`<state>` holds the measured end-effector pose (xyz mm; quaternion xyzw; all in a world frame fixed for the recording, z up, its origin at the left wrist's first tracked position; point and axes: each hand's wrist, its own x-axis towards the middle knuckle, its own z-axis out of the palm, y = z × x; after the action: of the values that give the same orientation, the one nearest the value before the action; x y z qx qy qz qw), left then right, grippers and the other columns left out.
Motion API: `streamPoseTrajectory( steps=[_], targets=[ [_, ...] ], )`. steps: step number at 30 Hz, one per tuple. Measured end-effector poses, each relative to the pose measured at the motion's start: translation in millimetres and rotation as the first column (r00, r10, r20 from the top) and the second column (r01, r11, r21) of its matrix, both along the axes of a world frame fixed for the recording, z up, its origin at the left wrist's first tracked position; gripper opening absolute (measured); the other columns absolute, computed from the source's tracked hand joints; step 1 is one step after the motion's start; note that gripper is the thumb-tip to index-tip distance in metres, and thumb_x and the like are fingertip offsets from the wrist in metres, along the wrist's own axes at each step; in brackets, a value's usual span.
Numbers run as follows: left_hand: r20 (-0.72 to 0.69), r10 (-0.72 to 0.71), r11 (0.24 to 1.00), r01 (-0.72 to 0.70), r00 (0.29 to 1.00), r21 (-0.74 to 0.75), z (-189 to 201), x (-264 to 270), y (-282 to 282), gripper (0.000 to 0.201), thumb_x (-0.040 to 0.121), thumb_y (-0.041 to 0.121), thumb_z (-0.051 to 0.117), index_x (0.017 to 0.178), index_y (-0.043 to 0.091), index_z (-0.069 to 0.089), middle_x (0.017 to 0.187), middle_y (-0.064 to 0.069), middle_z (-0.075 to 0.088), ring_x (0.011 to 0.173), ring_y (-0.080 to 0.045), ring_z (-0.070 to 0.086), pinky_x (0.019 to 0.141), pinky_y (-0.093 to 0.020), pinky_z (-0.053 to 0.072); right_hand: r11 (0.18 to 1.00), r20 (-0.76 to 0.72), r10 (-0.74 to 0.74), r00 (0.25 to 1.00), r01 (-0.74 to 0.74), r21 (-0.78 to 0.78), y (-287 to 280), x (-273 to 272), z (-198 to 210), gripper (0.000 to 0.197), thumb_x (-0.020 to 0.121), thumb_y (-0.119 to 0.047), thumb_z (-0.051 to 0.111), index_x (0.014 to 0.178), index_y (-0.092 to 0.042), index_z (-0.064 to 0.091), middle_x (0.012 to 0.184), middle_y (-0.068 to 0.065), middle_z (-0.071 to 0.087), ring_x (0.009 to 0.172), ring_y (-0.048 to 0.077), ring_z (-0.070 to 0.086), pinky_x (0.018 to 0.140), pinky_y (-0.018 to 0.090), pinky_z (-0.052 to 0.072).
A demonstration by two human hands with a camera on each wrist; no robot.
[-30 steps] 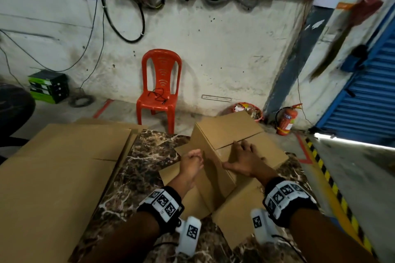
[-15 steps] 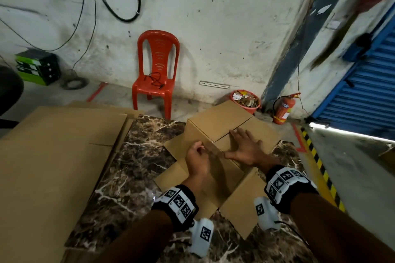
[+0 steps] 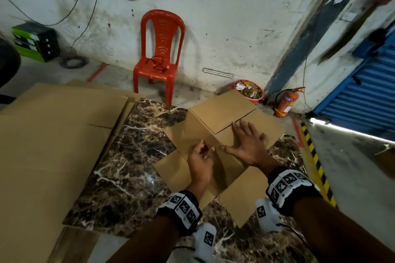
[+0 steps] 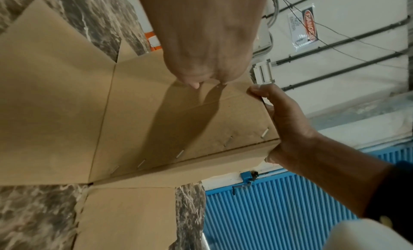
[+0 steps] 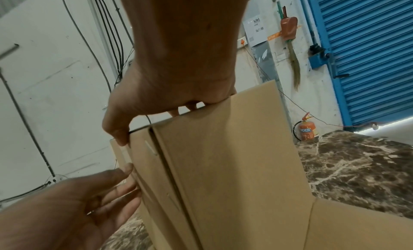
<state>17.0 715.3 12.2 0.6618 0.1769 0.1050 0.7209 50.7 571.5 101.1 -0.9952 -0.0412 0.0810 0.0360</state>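
A brown cardboard box (image 3: 222, 113) stands on the marble table (image 3: 132, 156), its top flaps closed and its lower flaps splayed flat around it. My right hand (image 3: 245, 141) lies flat on the near top flap with fingers spread, the thumb over the box's near upper edge. My left hand (image 3: 202, 157) touches the near side wall with straight fingers. In the left wrist view a row of staples runs along the box (image 4: 156, 121) seam. In the right wrist view the left hand (image 5: 100, 192) reaches the box (image 5: 223, 165) from below the right hand (image 5: 174, 87).
Large flat cardboard sheets (image 3: 53, 134) cover the table's left part. Beyond the table stand a red plastic chair (image 3: 160, 49), a red waste bin (image 3: 249, 92) and a fire extinguisher (image 3: 285, 102). A blue shutter (image 3: 363, 96) is at the right.
The box has come down from a tilt to sit lower on the table, its flaps spreading. Both hands stayed on it, and the right hand's fingers have spread flatter.
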Motion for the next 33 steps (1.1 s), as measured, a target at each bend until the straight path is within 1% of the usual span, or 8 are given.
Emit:
streamPoseTrajectory(
  steps=[8,14,16,20,25,29,30,33],
  targets=[
    [0.051,0.150,0.988,-0.152,0.987,0.022,-1.2,6.1,-13.5,0.027,0.088,0.001,0.067,0.115,-0.004,0.064,0.112,-0.018,0.062,0.092,-0.013,0.057,0.069,0.001,0.040,0.999,0.032,0.020,0.999,-0.019,-0.030,-0.1,-1.6,-3.8,0.118,0.054,-0.090,0.017,0.157,-0.034,0.002,0.166,0.001,-0.005,0.152,0.029,-0.001,0.116,0.062,0.011],
    [0.067,0.206,0.977,-0.209,0.976,0.031,-4.2,9.8,-16.4,0.020,0.089,0.001,0.065,0.109,-0.001,0.066,0.107,-0.015,0.064,0.094,-0.019,0.060,0.069,0.000,0.042,0.999,0.048,0.032,0.998,-0.031,-0.032,0.0,-3.3,-4.0,0.117,0.056,-0.090,0.016,0.157,-0.033,0.003,0.166,0.002,-0.004,0.152,0.029,-0.002,0.116,0.062,0.008],
    [0.073,0.213,0.975,-0.217,0.974,0.052,-6.0,12.0,-17.4,0.015,0.089,0.001,0.064,0.104,0.002,0.067,0.104,-0.016,0.066,0.093,-0.024,0.062,0.071,-0.006,0.043,0.999,0.055,0.037,0.998,-0.036,-0.021,-0.8,-4.1,-4.3,0.116,0.056,-0.090,0.016,0.157,-0.033,0.004,0.166,0.002,-0.004,0.152,0.029,-0.003,0.116,0.062,0.007],
    [0.051,0.233,0.966,-0.237,0.971,0.102,-6.3,17.2,-17.8,0.009,0.088,0.001,0.064,0.096,0.002,0.068,0.100,-0.016,0.065,0.091,-0.026,0.063,0.079,-0.029,0.051,0.999,0.054,0.042,0.998,-0.042,0.001,-0.4,-4.3,-5.1,0.117,0.057,-0.091,0.017,0.157,-0.033,0.005,0.166,0.003,-0.004,0.151,0.030,-0.003,0.116,0.063,0.005],
    [0.051,0.269,0.952,-0.273,0.962,0.137,-5.5,19.9,-27.5,0.033,0.092,0.001,0.059,0.125,-0.003,0.060,0.115,-0.013,0.059,0.100,-0.017,0.056,0.088,-0.023,0.044,0.999,0.070,0.037,0.997,-0.037,-0.004,0.6,-4.6,-5.0,0.116,0.057,-0.090,0.017,0.157,-0.032,0.007,0.166,0.002,-0.003,0.152,0.030,-0.002,0.116,0.064,0.005],
    [0.027,0.293,0.945,-0.294,0.956,0.144,-6.1,22.4,-36.0,0.028,0.096,-0.001,0.052,0.122,-0.008,0.060,0.111,-0.012,0.060,0.098,-0.016,0.056,0.080,-0.008,0.042,0.999,0.074,0.034,0.997,-0.033,-0.010,0.4,-5.2,-5.4,0.117,0.056,-0.091,0.015,0.157,-0.032,0.008,0.166,0.002,-0.003,0.152,0.030,-0.003,0.116,0.064,0.005],
    [0.029,0.290,0.946,-0.291,0.957,0.146,-6.1,22.3,-36.8,0.027,0.096,-0.001,0.052,0.120,-0.008,0.062,0.111,-0.014,0.060,0.099,-0.019,0.058,0.083,-0.010,0.044,0.999,0.074,0.037,0.997,-0.036,-0.007,0.4,-5.4,-5.2,0.117,0.056,-0.091,0.016,0.157,-0.032,0.008,0.166,0.002,-0.002,0.152,0.030,-0.003,0.116,0.064,0.005],
    [0.058,0.291,0.941,-0.297,0.955,0.162,-7.8,19.8,-37.5,0.024,0.093,0.000,0.055,0.113,-0.006,0.067,0.112,-0.020,0.062,0.102,-0.029,0.061,0.093,-0.034,0.050,0.999,0.070,0.048,0.996,-0.048,-0.001,-0.1,-5.3,-4.6,0.117,0.058,-0.091,0.016,0.157,-0.031,0.007,0.166,0.004,-0.002,0.151,0.031,-0.003,0.116,0.064,0.005]
  ],
)
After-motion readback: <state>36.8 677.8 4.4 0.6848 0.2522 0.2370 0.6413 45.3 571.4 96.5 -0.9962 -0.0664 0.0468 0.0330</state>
